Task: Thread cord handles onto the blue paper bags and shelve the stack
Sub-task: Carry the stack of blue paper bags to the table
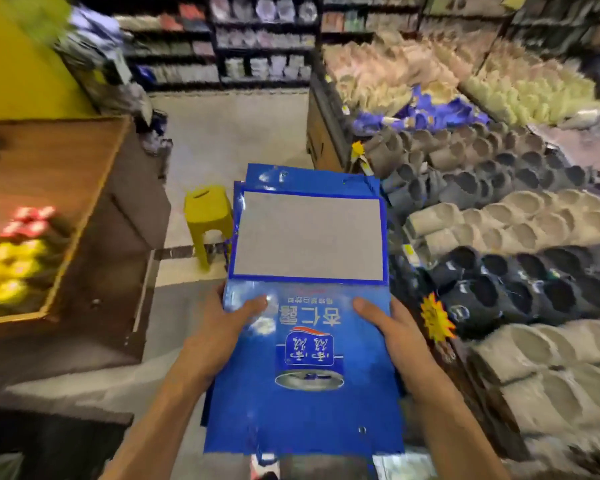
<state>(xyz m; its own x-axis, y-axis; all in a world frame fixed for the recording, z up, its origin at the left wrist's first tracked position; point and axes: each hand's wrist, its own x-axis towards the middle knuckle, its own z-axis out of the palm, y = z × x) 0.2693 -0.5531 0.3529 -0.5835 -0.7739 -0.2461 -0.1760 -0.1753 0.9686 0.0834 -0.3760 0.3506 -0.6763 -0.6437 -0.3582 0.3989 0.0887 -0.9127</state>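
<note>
Left hand [222,327] and right hand [395,330] clasped the blue paper bags [305,393] by their sides, thumbs on top; a yellow stool [208,216] stood ahead, shelf [520,237] at right.

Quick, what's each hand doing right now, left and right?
Left hand: holding the left edge of the stack of blue bags, thumb on top.
Right hand: holding the stack's right edge, thumb on top.
</note>
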